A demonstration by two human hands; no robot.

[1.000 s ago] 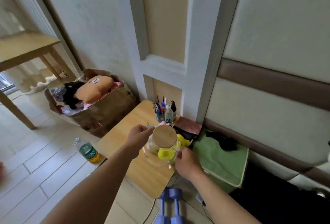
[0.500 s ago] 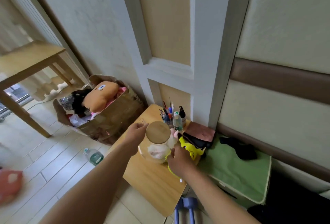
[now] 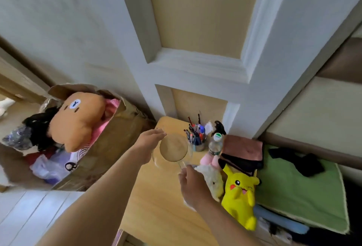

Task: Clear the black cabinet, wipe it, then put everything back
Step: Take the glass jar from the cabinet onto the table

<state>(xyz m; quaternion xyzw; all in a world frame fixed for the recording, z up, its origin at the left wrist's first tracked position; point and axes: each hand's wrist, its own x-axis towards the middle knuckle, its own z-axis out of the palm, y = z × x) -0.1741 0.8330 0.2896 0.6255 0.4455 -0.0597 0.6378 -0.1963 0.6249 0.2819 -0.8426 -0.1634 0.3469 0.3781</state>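
I have the glass jar (image 3: 173, 150) between both hands, just below the middle of the frame, and I am looking straight down on its round wooden lid (image 3: 173, 149). My left hand (image 3: 150, 143) lies against the jar's left side, fingers curved round the glass up by the rim, so the jar sits just to the right of my palm. My right hand (image 3: 193, 185) comes in from the lower right with its back to the camera. Its thumb and fingertips close on the clear handle at the jar's near edge, though most of those fingers are hidden behind the hand. So the jar is gripped from two sides – left wall and near handle – with the lid uncovered between my hands.

Under the jar is the wooden table (image 3: 156, 206); whether the base touches the top I cannot tell. Just beyond the jar, toward the wall, stands a pen cup (image 3: 196, 143) full of pens, with a small water bottle (image 3: 214, 145) to its right. At my right wrist lies a white plush (image 3: 212, 180), and beside it a yellow plush (image 3: 240, 192) on its back at the table's right edge. Further right a green cloth (image 3: 293, 187) is spread flat. On the left of the frame a cardboard box (image 3: 109, 147) holds an orange plush (image 3: 78, 120)
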